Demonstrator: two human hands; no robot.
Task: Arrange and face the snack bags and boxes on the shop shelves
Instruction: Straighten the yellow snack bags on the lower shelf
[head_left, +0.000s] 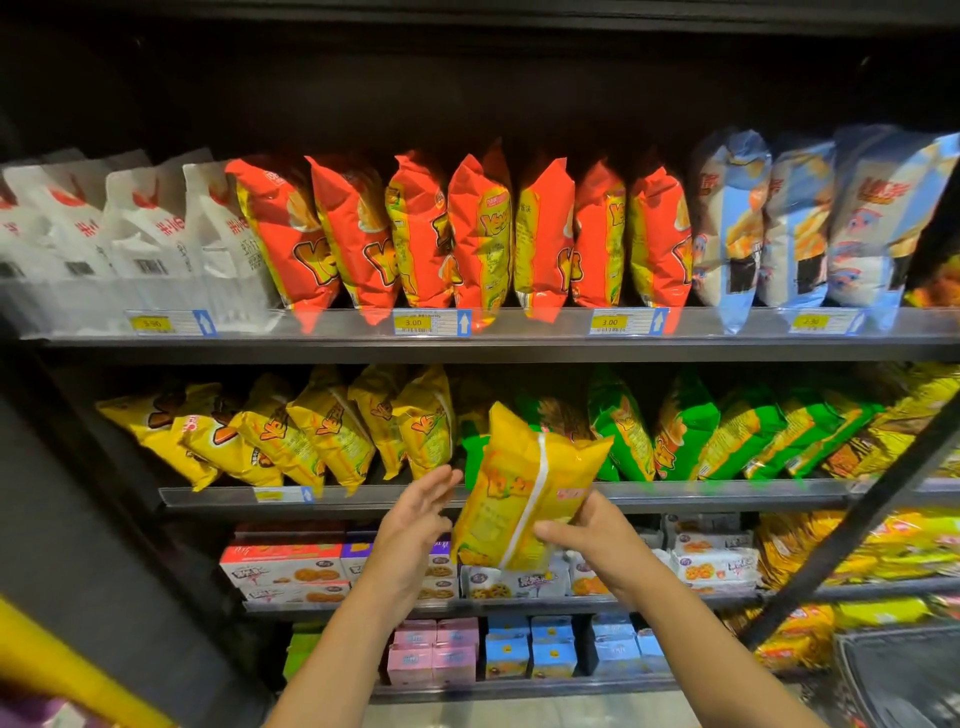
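Brightly lit bags (467, 234), dark vignetted top; wide-angle bending, blurred edges

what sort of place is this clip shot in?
Most likely a shop's snack aisle. Yellow price tags sit on the shelf edge, matching red bags stand in a row, and biscuit boxes are stacked lower down. The right hand holds a yellow bag; the left hand is open.

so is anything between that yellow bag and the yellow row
Nothing visible on the shelf; only the open left hand beside the yellow bag, which the right hand holds just right of the yellow row.
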